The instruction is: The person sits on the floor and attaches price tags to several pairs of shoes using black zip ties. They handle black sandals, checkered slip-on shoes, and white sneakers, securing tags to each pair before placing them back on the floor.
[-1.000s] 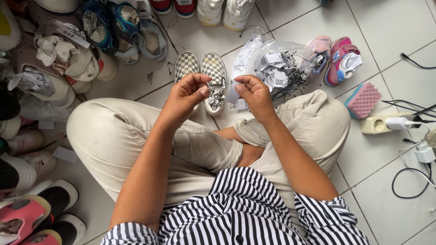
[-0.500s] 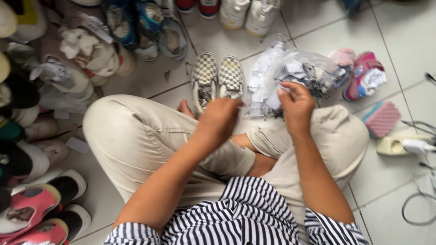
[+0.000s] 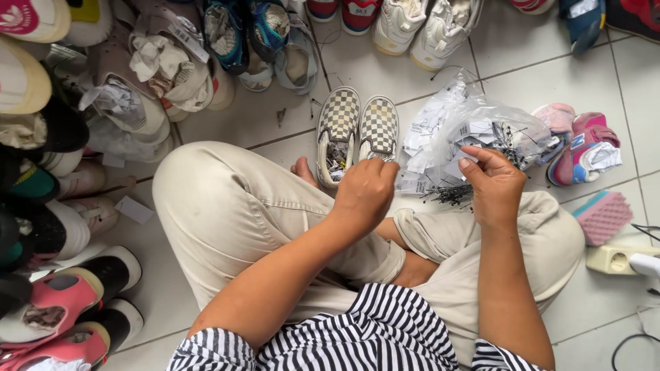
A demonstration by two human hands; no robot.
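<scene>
Seated cross-legged, a person curls the left hand (image 3: pixel 364 196) closed beside checkered slip-on shoes (image 3: pixel 357 134), its contents hidden; the right hand (image 3: pixel 491 182) pinches a clear bag of tags (image 3: pixel 467 141), whose loose black fasteners (image 3: pixel 450 196) risk scattering across tiles.

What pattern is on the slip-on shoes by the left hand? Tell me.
A black-and-white checkerboard on the slip-on shoes, clearest in the head view.
</scene>
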